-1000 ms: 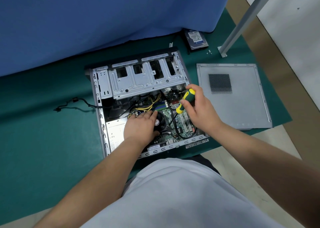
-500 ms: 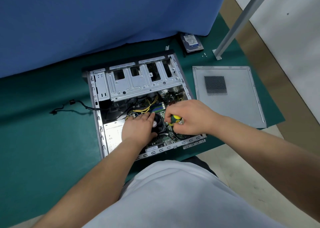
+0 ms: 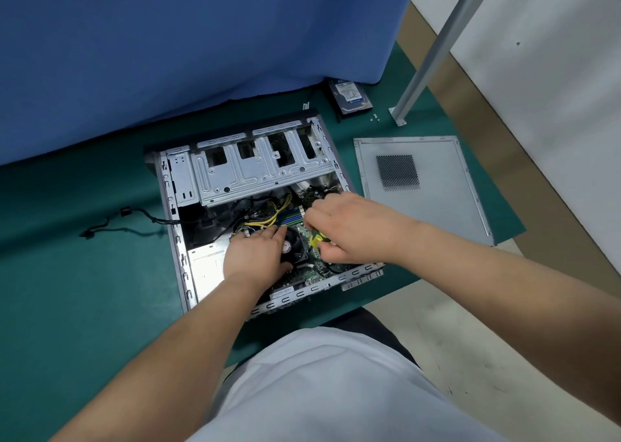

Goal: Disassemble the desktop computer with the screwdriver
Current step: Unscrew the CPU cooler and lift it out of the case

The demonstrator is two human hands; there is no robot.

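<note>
The open desktop computer case lies on its side on the green mat, its motherboard and yellow cables exposed. My left hand rests flat on the black CPU cooler fan, fingers pointing right. My right hand grips the yellow-and-green screwdriver just right of the fan, over the motherboard. Only a bit of the handle shows under the fingers; the tip is hidden.
The removed grey side panel lies to the right of the case. A hard drive and loose screws sit at the back right by a metal post. A black cable trails left. Blue cloth hangs behind.
My right hand brought the screwdriver down from the case's right side to the board beside the fan and turned over it. The left hand stayed on the fan.
</note>
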